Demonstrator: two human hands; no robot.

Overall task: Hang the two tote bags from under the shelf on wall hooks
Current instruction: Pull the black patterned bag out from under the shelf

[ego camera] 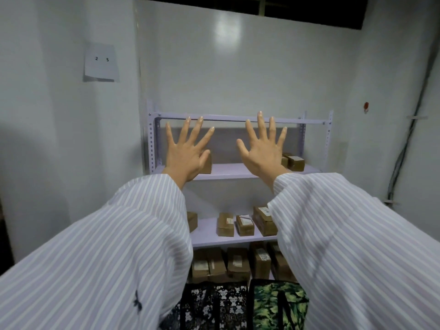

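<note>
2 tote bags sit at the foot of the lilac shelf (pixel 226 118): the black-and-white bag (pixel 214 303) and, just beside it, the camouflage bag (pixel 266 303). Soft cloth, probably light and floppy, so best taken by the dark straps. Up before the shelf's top tier, left hand (pixel 188 153) and right hand (pixel 262 151) hover, fingers spread wide, holding nothing. Brown parcels (pixel 225 225) line the shelf's lower tiers.

Loose white-and-lilac pinstriped left sleeve (pixel 95 246), matching right sleeve (pixel 357 234), small dark emblem (pixel 137 302) on left
</note>
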